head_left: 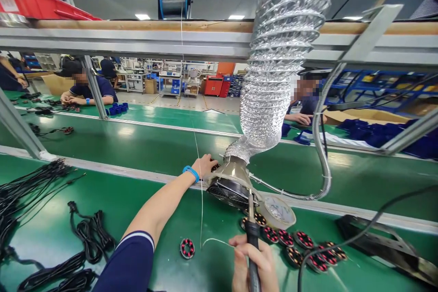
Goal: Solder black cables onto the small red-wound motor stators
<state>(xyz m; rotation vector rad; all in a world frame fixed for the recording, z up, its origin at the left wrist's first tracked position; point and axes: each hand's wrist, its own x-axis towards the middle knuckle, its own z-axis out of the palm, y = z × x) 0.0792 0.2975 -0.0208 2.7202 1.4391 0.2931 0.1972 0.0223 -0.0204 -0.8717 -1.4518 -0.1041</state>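
My right hand (255, 262) grips a soldering iron (253, 232), its tip pointing up in front of the fume extractor's fan (229, 191). Solder wire (219, 240) also runs into the fingers of that hand. Stretched out to the far side of the extractor hood (234, 169), my left hand (204, 167) has its fingers curled on a dark round part (215, 167), mostly hidden by fingers and hood. A single black ring-shaped part with red dots (187, 248) lies on the green bench between my arms. Several similar round parts (303, 239) lie to the right of the iron.
A spool of solder wire (174, 2) hangs overhead, its strand coming down past my left wrist. A silver duct (270, 77) drops to the hood. Black cables (89, 237) lie at left. A pale round container (278, 212) stands beside the fan. Co-workers (91, 86) sit across the bench.
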